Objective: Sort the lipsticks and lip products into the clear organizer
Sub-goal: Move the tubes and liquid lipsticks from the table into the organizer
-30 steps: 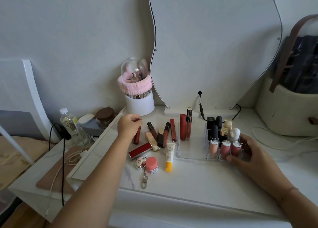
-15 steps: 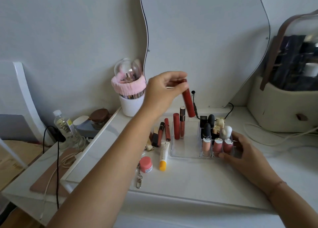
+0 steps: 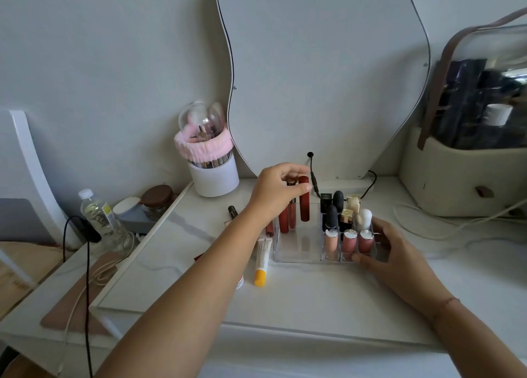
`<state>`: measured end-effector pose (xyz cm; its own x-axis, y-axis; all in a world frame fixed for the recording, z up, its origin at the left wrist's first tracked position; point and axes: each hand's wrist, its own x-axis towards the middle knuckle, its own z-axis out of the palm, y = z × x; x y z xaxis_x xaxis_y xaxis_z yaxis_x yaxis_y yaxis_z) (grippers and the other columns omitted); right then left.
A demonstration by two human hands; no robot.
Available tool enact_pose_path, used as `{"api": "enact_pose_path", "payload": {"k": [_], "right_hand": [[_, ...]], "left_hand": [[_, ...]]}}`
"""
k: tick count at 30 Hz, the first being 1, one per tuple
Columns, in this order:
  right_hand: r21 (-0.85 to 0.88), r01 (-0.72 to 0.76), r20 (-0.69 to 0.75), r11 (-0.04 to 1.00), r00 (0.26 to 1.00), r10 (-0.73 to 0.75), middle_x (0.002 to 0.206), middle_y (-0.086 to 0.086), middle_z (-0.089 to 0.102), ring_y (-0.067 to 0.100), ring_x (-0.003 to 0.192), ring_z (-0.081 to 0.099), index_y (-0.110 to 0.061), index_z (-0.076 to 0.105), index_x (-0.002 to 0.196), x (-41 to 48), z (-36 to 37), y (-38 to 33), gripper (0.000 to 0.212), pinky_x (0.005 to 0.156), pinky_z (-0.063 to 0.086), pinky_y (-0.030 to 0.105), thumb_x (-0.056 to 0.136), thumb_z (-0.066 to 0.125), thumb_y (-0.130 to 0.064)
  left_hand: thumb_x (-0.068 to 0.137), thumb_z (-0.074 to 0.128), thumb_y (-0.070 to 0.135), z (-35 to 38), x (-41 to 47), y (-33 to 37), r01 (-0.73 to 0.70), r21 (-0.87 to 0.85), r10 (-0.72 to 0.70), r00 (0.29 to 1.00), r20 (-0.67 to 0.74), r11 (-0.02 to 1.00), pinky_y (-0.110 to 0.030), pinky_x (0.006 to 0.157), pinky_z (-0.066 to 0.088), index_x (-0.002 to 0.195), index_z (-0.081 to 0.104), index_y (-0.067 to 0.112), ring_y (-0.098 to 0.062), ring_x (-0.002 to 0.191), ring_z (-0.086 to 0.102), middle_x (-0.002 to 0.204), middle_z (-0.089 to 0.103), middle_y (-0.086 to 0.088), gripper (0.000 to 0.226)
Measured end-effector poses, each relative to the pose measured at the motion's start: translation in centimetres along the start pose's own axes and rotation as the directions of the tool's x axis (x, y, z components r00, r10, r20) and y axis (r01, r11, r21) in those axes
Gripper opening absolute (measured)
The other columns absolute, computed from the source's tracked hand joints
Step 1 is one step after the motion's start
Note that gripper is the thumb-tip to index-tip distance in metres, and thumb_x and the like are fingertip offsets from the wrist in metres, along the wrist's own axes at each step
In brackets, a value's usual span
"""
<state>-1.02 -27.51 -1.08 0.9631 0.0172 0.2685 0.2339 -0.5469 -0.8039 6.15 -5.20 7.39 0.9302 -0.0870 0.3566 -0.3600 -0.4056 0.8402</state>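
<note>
Head view, one moment, items as seen:

Left hand (image 3: 278, 189): reaches in from near left, fingers pinched around the top of a dark red lip tube (image 3: 304, 199). Tube upright, its lower end inside the wide left compartment of the clear organizer (image 3: 296, 256), toward the far side.

Right hand (image 3: 392, 248): rests against the organizer's near right corner, thumb along the near wall, fingers curled around the right side, bracing it.

Organizer contents, left compartment: two more red tubes (image 3: 287, 220) standing at its left edge, just beside the held tube, partly hidden by the left hand. Right section, small cells: three pink gloss bottles (image 3: 349, 243) with silver collars in the near row; behind them black-capped lipsticks (image 3: 332, 216), a gold-and-cream piece (image 3: 351, 206) and a white rounded item (image 3: 364, 219).

Loose on the white counter (image 3: 299, 297), left of the organizer: white tube with yellow cap (image 3: 262, 260), lying with cap toward the near edge; a dark-capped lip product (image 3: 233, 210) farther back; a reddish tube (image 3: 269, 229) mostly hidden behind the left forearm. Other pieces beneath the forearm cannot be made out.

Far side: wavy-edged mirror (image 3: 319, 72) against the wall, black cable (image 3: 313, 175) at its foot; white brush holder (image 3: 212, 175) with clear dome and pink band to its left; beige storage case (image 3: 462, 178) at far right.

Lower left surface: water bottle (image 3: 98, 215), brown-lidded jar (image 3: 156, 199)
</note>
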Motion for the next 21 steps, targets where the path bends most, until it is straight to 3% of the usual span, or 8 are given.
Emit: {"api": "enact_pose_path", "payload": {"k": [4, 10, 13, 16, 18, 21], "right_hand": [[-0.016, -0.002, -0.006, 1.000, 1.000, 0.002, 0.109, -0.014, 0.059, -0.015, 0.096, 0.050, -0.039, 0.045, 0.120, 0.0, 0.1, -0.1, 0.066, 0.070, 0.038, 0.001, 0.068, 0.079, -0.021], [-0.041, -0.004, -0.005, 0.999, 1.000, 0.004, 0.110, -0.011, 0.059, 0.001, 0.095, 0.055, -0.033, 0.045, 0.127, -0.1, 0.1, 0.0, 0.068, 0.071, 0.035, 0.005, 0.068, 0.079, -0.024], [-0.044, -0.004, -0.005, 0.999, 1.000, 0.003, 0.109, -0.014, 0.058, -0.006, 0.093, 0.053, -0.035, 0.045, 0.126, -0.1, 0.1, -0.1, 0.067, 0.070, 0.035, 0.004, 0.069, 0.079, -0.025], [-0.046, -0.011, -0.001, 0.999, 1.000, 0.011, 0.108, -0.017, 0.058, -0.012, 0.093, 0.051, -0.035, 0.045, 0.127, -0.1, 0.1, -0.2, 0.069, 0.070, 0.035, 0.004, 0.068, 0.079, -0.025], [-0.042, -0.010, 0.001, 0.999, 1.000, 0.010, 0.107, -0.017, 0.058, -0.014, 0.093, 0.050, -0.035, 0.045, 0.126, -0.2, 0.0, -0.3, 0.068, 0.070, 0.035, 0.004, 0.069, 0.079, -0.024], [-0.042, -0.008, 0.003, 0.999, 1.000, 0.008, 0.104, -0.020, 0.058, -0.012, 0.092, 0.051, -0.036, 0.045, 0.126, -0.2, 0.0, -0.3, 0.067, 0.069, 0.035, 0.006, 0.069, 0.079, -0.025]], "left_hand": [[0.072, 0.076, 0.019, 0.0, -0.1, -1.2, 0.016, 0.048, -0.017, 1.000, 0.026, 0.999, -0.018, 0.087, 0.044, 0.090, 0.066, 0.041, 0.000, 0.101, 0.060, 0.098, 0.067, 0.019, 0.030], [0.067, 0.079, 0.025, 0.1, 0.0, -2.5, 0.042, 0.094, -0.045, 0.998, 0.038, 0.995, -0.033, 0.098, 0.047, 0.098, 0.063, 0.045, -0.010, 0.105, 0.061, 0.105, 0.068, 0.011, 0.040], [0.067, 0.080, 0.024, 0.1, 0.1, -2.6, 0.056, 0.072, -0.059, 0.997, 0.046, 0.996, -0.030, 0.097, 0.045, 0.109, 0.062, 0.036, -0.008, 0.106, 0.060, 0.102, 0.069, 0.014, 0.047], [0.068, 0.081, 0.025, -0.2, -0.2, -2.4, 0.057, 0.024, -0.059, 0.995, 0.079, 0.998, -0.015, 0.090, 0.038, 0.115, 0.060, 0.030, 0.002, 0.108, 0.056, 0.094, 0.069, 0.017, 0.051], [0.070, 0.080, 0.029, -0.8, -0.5, -2.0, 0.057, 0.020, -0.059, 0.994, 0.097, 0.998, -0.005, 0.084, 0.033, 0.120, 0.057, 0.027, 0.012, 0.106, 0.051, 0.101, 0.068, 0.015, 0.054], [0.073, 0.076, 0.039, -2.7, -1.0, -1.6, 0.057, -0.005, -0.057, 0.995, 0.087, 0.998, -0.012, 0.088, 0.042, 0.122, 0.056, 0.028, 0.004, 0.099, 0.059, 0.109, 0.066, 0.012, 0.054]]}}
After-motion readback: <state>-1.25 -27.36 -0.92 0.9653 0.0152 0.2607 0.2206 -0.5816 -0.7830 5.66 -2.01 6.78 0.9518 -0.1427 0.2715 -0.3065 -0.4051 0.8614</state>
